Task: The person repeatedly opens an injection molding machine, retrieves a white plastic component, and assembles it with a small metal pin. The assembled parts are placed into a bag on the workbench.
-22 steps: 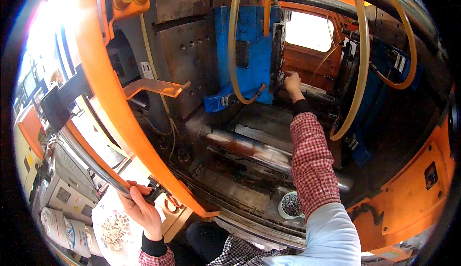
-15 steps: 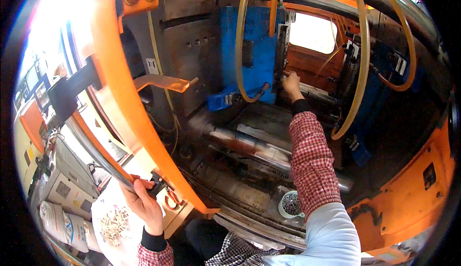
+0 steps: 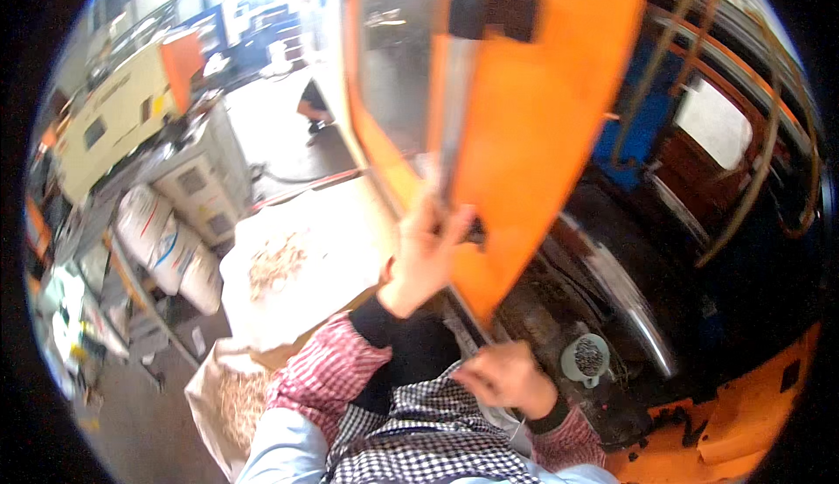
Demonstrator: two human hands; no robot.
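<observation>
My left hand (image 3: 424,257) is wrapped round the lower part of a grey metal door handle (image 3: 458,108). That handle is a long upright bar with black mounts on an orange machine door (image 3: 551,125). My right hand (image 3: 514,379) is near my lap, just below the door's lower corner. Its fingers are curled together, and motion blur hides whatever they may hold. A pale green cup (image 3: 570,363) of small dark pieces stands on the machine's ledge, to the right of my right hand.
Left of the door is a white sheet (image 3: 350,213) with small light-coloured parts (image 3: 280,264). Below it stands an open brown bag (image 3: 205,388) of similar pieces. White sacks (image 3: 162,243) lean by a grey cabinet (image 3: 197,191). Metal bars and hoses fill the machine's inside at right.
The door has slid right across part of the machine opening, with my left hand on its handle. My right hand has come out of the machine toward my lap. The view has turned left.
</observation>
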